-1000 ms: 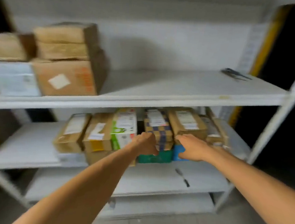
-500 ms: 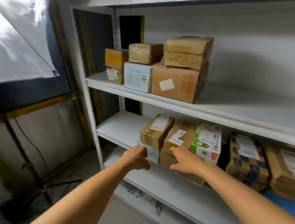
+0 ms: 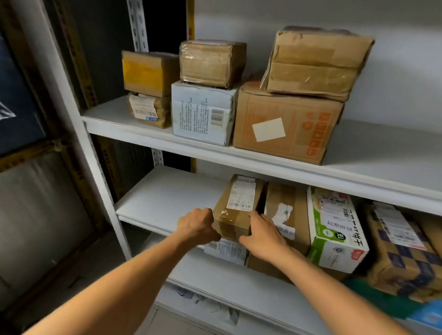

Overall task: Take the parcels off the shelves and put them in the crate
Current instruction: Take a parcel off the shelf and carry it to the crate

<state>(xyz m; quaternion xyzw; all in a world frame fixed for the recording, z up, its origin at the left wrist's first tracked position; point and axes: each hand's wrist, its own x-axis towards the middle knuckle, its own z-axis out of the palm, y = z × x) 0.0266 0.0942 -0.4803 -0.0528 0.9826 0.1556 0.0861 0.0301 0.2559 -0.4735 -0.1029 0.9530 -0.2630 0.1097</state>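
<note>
Parcels sit on two white shelves. The top shelf (image 3: 389,164) has six of them in three stacks of two. A yellow-taped box (image 3: 149,73) sits on a small labelled box (image 3: 149,110). A taped brown box (image 3: 211,63) sits on a white box (image 3: 201,113). A crumpled brown box (image 3: 315,65) sits on a big box (image 3: 284,127) with orange print and a white sticker.

The lower shelf (image 3: 164,197) holds more parcels in a row. A narrow brown box (image 3: 238,208) is the one farthest left. It lies on top of a white labelled parcel (image 3: 226,251). Just right of the narrow brown box is a plain brown box (image 3: 287,215), then a green and white box (image 3: 334,229), then a checked parcel (image 3: 403,250). Things past the checked parcel are too blurry to count.

Both hands are on the narrow brown box. The left hand (image 3: 198,226) is curled against its left front corner. The right hand (image 3: 263,234) presses flat on its right side, fingers slipped between it and the plain brown box. The two hands squeeze the box between them. The box still sits on the lower shelf.
</note>
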